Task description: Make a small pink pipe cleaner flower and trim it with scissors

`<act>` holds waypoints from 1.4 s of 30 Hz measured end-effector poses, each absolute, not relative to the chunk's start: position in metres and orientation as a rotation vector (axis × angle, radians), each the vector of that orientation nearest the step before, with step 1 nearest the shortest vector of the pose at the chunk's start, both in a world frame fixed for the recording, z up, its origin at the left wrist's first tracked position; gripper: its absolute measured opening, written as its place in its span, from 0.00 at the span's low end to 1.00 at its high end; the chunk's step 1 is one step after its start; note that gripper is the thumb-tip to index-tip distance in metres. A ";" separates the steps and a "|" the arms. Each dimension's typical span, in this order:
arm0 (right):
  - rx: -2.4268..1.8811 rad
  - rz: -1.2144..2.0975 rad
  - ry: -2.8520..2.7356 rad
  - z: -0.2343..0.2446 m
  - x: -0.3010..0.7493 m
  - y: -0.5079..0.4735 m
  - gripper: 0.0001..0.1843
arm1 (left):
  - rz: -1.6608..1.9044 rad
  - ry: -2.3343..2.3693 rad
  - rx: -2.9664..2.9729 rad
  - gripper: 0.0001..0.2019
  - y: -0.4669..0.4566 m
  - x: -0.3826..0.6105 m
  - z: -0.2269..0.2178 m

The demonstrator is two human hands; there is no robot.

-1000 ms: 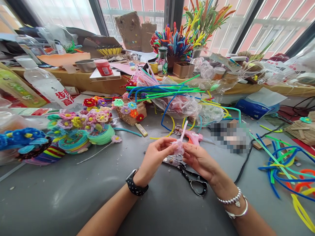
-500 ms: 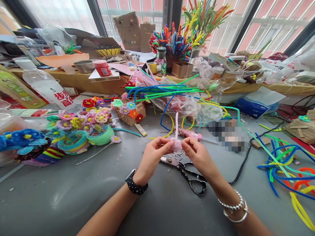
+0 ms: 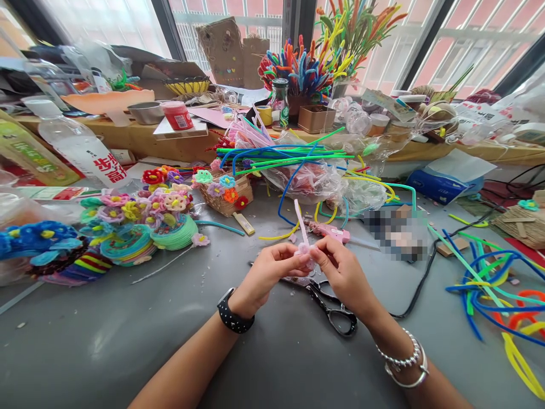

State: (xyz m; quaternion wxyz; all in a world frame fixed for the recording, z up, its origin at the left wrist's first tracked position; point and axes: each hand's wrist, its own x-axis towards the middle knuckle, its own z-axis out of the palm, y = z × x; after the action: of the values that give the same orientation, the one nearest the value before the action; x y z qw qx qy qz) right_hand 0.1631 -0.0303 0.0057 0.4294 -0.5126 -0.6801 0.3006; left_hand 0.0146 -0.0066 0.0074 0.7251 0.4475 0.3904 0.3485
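Barred windows (image 3: 485, 40) fill the back of my feed, their tops cut off by the frame. Below them I have a grey counter (image 3: 128, 329), running out of view at the bottom, and a crowded ledge (image 3: 162, 145) behind it, where objects overlap too much for me to sort them all. Clear plastic bags (image 3: 306, 190) slump at the middle, their contents blurred by creases and crossed by coloured stems. At far left, a cluster of blue flowers (image 3: 42, 241) is cut by the edge. To the right, a pixelated patch (image 3: 398, 236) masks whatever lies there.

Both forearms leave my frame at the bottom. Beneath the hands lie black-handled scissors (image 3: 319, 298), blades partly covered by fingers; just beyond sits a pink glue gun (image 3: 332, 232), partly hidden too. Smallest is the pale pink fuzzy piece (image 3: 304, 248), raised above the scissors, its stem (image 3: 300, 218) leaning left. My left grip (image 3: 268, 275) pinches one side, my right grip (image 3: 347, 278) the other; fingertips conceal its lower petals.
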 end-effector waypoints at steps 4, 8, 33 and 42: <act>-1.249 0.812 -1.694 0.006 0.163 -0.031 0.11 | 0.775 0.858 0.969 0.10 -0.006 0.014 0.008; -1.242 0.918 -1.622 0.002 0.163 -0.029 0.12 | 0.762 0.860 0.957 0.10 -0.005 0.012 0.007; -1.975 0.303 -2.380 -0.011 0.156 -0.024 0.08 | 1.353 0.953 0.851 0.09 0.011 -0.004 0.019; -1.996 0.313 -2.431 -0.001 0.153 -0.014 0.08 | 1.386 0.950 0.870 0.11 0.011 -0.006 0.018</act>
State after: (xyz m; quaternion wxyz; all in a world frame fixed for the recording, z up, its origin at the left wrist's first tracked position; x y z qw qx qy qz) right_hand 0.1530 -0.0143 -0.0013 -0.0094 -0.6314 -0.7690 0.0990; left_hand -0.0059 0.0105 0.0183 0.5848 0.3731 0.4071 0.5942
